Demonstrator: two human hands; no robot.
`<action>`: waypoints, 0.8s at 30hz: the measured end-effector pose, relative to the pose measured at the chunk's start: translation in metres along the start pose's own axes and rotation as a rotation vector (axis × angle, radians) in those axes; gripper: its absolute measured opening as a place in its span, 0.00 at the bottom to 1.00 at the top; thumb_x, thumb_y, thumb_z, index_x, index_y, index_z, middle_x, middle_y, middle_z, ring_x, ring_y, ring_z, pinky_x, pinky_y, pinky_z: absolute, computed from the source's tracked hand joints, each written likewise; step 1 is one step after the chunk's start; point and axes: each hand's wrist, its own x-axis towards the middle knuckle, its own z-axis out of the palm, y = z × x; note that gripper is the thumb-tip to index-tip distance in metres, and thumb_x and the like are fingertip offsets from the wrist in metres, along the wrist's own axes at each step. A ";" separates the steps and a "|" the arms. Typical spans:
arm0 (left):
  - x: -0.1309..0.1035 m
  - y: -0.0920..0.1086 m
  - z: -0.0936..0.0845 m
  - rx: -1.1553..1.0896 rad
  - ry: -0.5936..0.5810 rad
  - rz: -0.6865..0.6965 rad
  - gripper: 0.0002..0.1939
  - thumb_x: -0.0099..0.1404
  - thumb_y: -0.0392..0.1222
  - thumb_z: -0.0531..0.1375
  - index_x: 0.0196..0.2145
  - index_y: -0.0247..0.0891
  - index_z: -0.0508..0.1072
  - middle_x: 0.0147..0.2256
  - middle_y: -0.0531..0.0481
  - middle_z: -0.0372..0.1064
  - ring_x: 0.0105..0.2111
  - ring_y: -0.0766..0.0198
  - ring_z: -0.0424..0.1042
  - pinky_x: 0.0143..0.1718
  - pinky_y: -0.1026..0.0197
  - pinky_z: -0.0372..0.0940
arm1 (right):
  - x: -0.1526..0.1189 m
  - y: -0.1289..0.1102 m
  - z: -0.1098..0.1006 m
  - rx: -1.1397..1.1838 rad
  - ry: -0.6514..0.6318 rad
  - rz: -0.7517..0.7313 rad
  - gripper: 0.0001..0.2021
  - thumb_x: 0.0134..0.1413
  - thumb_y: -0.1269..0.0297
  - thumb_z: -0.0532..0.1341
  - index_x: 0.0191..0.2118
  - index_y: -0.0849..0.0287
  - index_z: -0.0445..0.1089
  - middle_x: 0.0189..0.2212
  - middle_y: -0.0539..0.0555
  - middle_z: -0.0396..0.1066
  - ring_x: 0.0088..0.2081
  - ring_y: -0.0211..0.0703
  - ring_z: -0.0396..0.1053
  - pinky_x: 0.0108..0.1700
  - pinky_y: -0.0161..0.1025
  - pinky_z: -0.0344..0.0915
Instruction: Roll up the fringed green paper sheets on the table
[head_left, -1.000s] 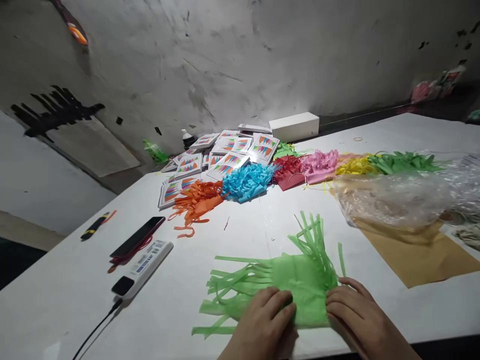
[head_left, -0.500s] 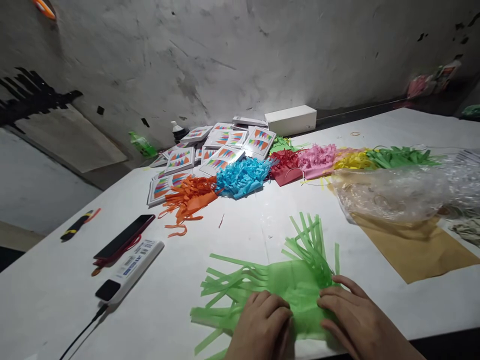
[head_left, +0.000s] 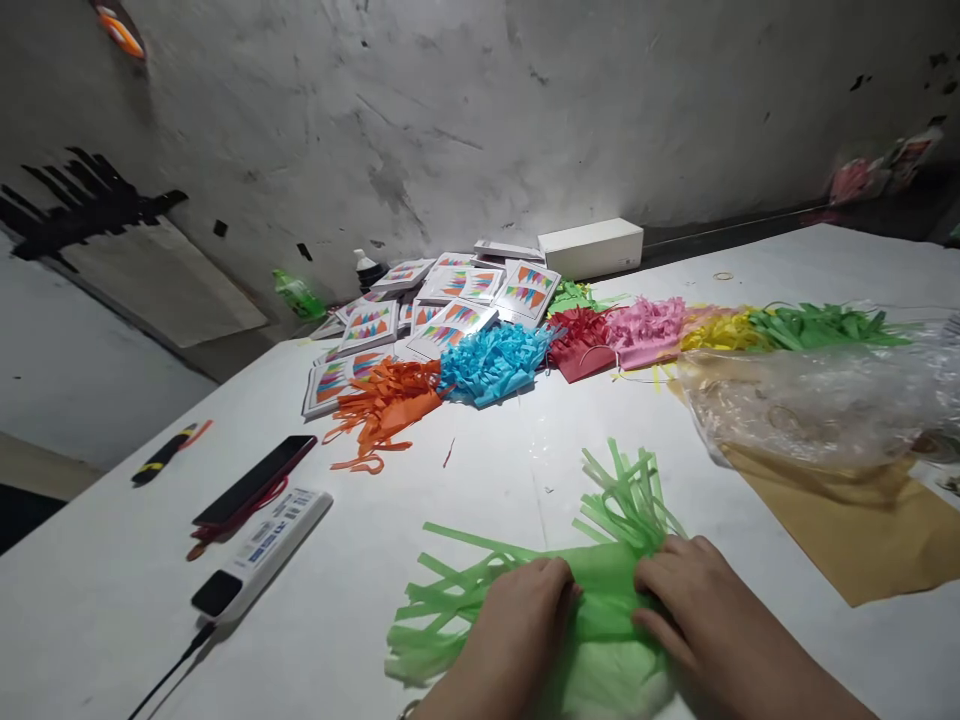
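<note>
We press both hands onto a sheet of green fringed tissue paper [head_left: 600, 600] at the near edge of the white table [head_left: 480, 470]: left hand [head_left: 517, 630] lies fingers-down on the sheet's left part, right hand [head_left: 701, 620] on its right part, w/ the solid middle band bunched up between them. Neither hand is closed around the paper; fingers are curled lightly and pushing it flat & inward, thumbs hidden, so we can't tell if any fold is pinched underneath. Cut strips fan out left of the left hand and upward past the right hand's fingertips. Behind, across the table's middle, sit fringed piles in a row: orange [head_left: 390, 400], blue [head_left: 491, 362], red [head_left: 581, 340], pink [head_left: 649, 328], yellow [head_left: 720, 330], green [head_left: 825, 325]. Printed cards w/ colourful triangles [head_left: 450, 300] are heaped beyond them, next to a white box [head_left: 592, 248] by the wall. At right, a crumpled clear plastic bag [head_left: 817, 400] rests on brown paper [head_left: 847, 520]. At left lie a dark phone [head_left: 255, 480], a white power strip [head_left: 262, 550] and a black-yellow marker [head_left: 163, 453].
</note>
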 end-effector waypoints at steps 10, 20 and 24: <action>-0.001 0.000 0.004 -0.022 -0.010 0.018 0.10 0.68 0.35 0.55 0.28 0.42 0.67 0.28 0.49 0.79 0.26 0.58 0.77 0.24 0.60 0.57 | -0.018 0.020 -0.005 -0.092 0.190 -0.087 0.13 0.38 0.74 0.59 0.31 0.48 0.67 0.31 0.48 0.74 0.33 0.50 0.71 0.33 0.46 0.61; -0.019 -0.002 0.006 0.091 0.461 0.302 0.16 0.73 0.36 0.46 0.30 0.43 0.66 0.20 0.55 0.70 0.15 0.63 0.69 0.14 0.60 0.59 | -0.048 0.027 0.002 -0.401 0.411 -0.030 0.17 0.55 0.63 0.55 0.51 0.54 0.68 0.46 0.58 0.79 0.44 0.53 0.77 0.40 0.49 0.69; -0.026 0.007 -0.004 0.141 0.667 0.501 0.14 0.73 0.34 0.49 0.32 0.41 0.70 0.27 0.51 0.78 0.26 0.58 0.78 0.26 0.58 0.74 | -0.046 0.009 0.006 -0.435 0.439 -0.028 0.24 0.55 0.64 0.56 0.58 0.60 0.64 0.55 0.62 0.74 0.53 0.56 0.73 0.52 0.53 0.63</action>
